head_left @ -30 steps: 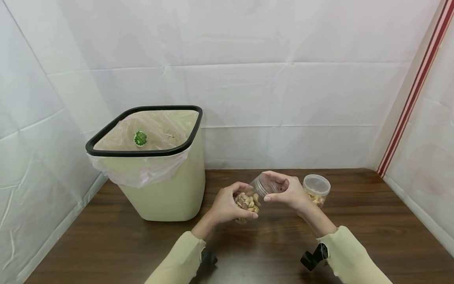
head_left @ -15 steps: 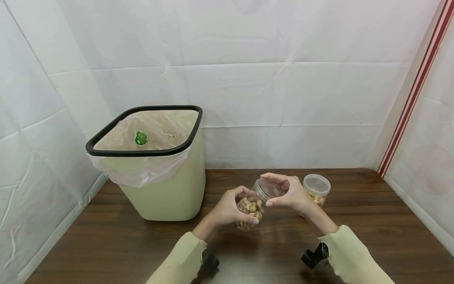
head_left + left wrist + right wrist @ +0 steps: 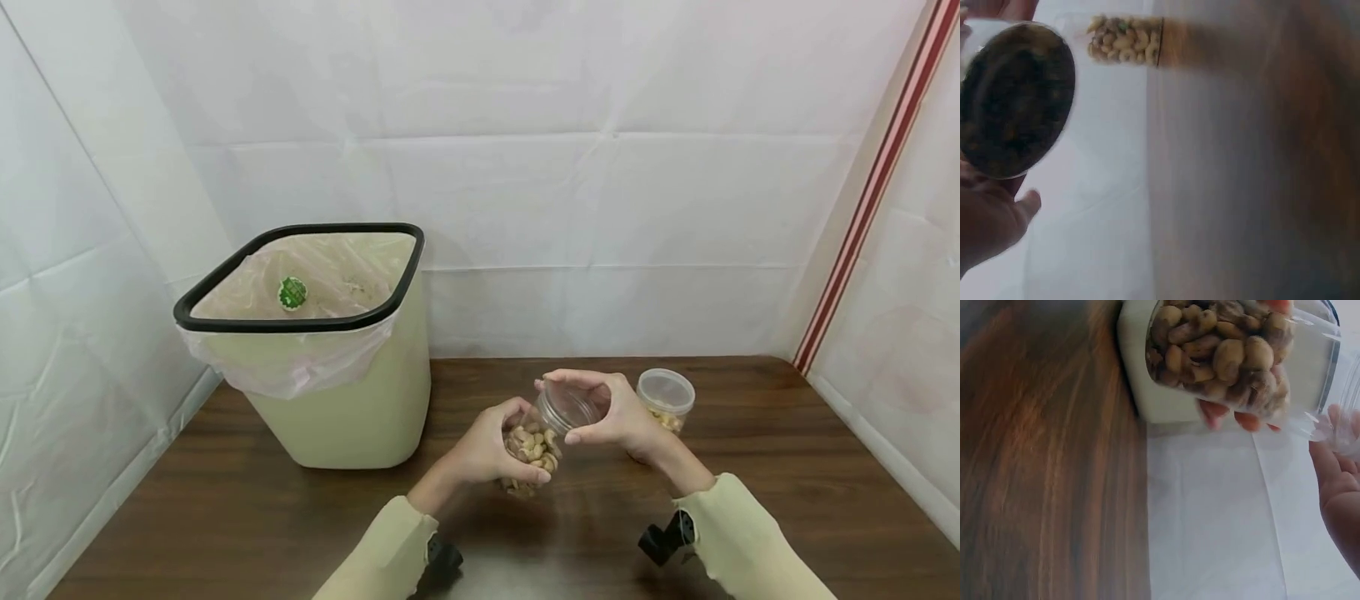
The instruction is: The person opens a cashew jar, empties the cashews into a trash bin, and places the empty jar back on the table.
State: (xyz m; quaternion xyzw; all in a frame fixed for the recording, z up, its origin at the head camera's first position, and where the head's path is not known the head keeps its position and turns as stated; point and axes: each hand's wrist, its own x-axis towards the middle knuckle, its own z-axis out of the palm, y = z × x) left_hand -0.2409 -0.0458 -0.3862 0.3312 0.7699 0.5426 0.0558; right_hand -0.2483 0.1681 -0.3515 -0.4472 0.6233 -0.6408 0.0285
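My left hand (image 3: 487, 446) grips a clear plastic jar (image 3: 534, 450) of cashews, tilted with its mouth toward the right. At that end my right hand (image 3: 617, 417) holds the clear, ridged lid (image 3: 566, 407) between thumb and fingers. Whether the lid sits on the rim or is apart from it, I cannot tell. In the right wrist view the cashews (image 3: 1229, 356) lie toward the jar's bottom, with left fingertips (image 3: 1213, 412) beneath it. A dark oval jar base (image 3: 1016, 100) faces the left wrist view.
A second lidded jar (image 3: 666, 392) of nuts stands behind my right wrist on the wooden table (image 3: 735, 467). To the left stands a pale green bin (image 3: 352, 417) with a black rim and pink liner; a green round label (image 3: 292, 293) shows inside. White sheeting (image 3: 510, 200) encloses the back.
The jar and my left hand have shifted slightly right and down. My right hand has moved slightly down and left with the lid, turning it a little.
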